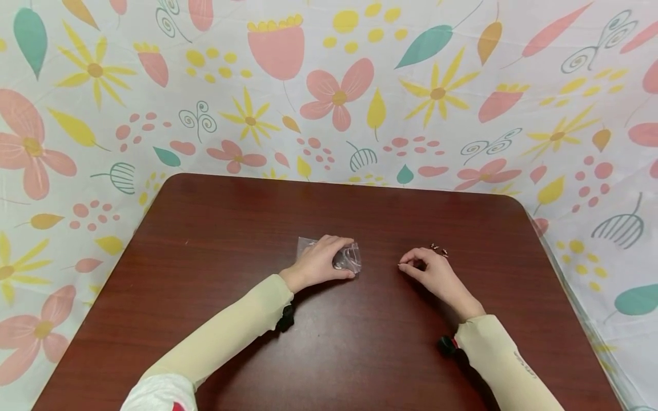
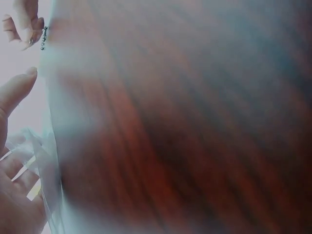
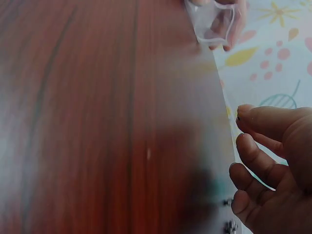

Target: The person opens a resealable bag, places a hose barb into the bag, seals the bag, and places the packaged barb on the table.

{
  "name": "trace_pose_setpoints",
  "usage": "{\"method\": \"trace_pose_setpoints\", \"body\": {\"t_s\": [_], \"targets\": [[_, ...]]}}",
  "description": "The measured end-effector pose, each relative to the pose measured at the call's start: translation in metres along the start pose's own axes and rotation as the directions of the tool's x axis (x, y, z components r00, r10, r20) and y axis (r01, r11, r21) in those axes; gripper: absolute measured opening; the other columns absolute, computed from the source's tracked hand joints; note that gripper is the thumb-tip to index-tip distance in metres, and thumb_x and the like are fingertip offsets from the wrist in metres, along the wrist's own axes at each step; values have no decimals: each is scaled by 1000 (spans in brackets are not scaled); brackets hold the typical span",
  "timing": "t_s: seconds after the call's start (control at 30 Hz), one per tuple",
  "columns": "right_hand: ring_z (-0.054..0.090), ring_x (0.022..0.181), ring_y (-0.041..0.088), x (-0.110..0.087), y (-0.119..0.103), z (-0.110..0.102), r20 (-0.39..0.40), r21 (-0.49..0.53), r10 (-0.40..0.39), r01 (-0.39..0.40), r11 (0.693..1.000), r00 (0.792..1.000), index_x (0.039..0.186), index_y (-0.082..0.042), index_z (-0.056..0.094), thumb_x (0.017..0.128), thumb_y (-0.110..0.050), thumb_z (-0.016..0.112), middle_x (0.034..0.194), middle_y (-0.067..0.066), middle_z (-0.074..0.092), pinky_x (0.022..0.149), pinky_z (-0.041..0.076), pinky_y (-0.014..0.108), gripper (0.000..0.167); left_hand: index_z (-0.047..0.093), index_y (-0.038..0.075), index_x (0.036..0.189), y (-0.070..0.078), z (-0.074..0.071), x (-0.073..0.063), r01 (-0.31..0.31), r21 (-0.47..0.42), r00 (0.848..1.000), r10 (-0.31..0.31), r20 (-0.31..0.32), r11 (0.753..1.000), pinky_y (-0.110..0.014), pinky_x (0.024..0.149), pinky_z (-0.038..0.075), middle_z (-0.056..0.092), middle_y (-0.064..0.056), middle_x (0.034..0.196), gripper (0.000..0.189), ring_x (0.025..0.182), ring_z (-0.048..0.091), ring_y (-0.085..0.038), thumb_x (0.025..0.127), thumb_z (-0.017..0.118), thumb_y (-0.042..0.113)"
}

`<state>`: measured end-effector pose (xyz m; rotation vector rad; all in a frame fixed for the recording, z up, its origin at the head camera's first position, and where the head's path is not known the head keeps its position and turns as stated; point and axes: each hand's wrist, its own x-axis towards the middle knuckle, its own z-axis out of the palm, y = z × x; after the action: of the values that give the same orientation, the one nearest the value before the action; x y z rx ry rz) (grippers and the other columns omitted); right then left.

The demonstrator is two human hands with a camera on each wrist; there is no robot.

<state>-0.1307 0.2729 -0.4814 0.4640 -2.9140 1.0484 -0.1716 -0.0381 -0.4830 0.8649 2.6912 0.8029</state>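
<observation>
My left hand (image 1: 320, 261) holds a small clear plastic bag (image 1: 352, 258) low over the table, thumb and fingers spread around it. The bag's mouth gapes toward the right side; in the right wrist view the bag (image 3: 214, 22) shows its rim standing apart. To the right, my right hand (image 1: 434, 275) pinches a tiny dark piece (image 3: 238, 118) between thumb and index fingertip, mostly hidden by the fingers; its kind I cannot tell. Just beyond that hand lie several small shiny metal pieces (image 1: 439, 249), seen as a dark row of pieces (image 2: 44, 38) in the left wrist view.
The brown wood-grain table (image 1: 247, 211) extends around both hands, with rounded far corners. A white cloth (image 1: 329, 142) printed with flowers and leaves hangs behind the table and along its sides. Each wrist carries a small black device.
</observation>
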Motion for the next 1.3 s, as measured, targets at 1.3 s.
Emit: {"method": "trace_pose_setpoints", "body": {"t_s": [1.3], "targets": [[52, 78, 15, 51, -57, 51, 101, 122, -103, 90, 988, 990, 99, -19, 78, 95, -13, 77, 83, -5, 59, 72, 45, 32, 7, 55, 16, 151, -1, -2, 2, -24, -79, 1000, 23, -15, 997, -49, 106, 48, 59, -8, 146, 74, 135, 51, -29, 89, 83, 45]]}}
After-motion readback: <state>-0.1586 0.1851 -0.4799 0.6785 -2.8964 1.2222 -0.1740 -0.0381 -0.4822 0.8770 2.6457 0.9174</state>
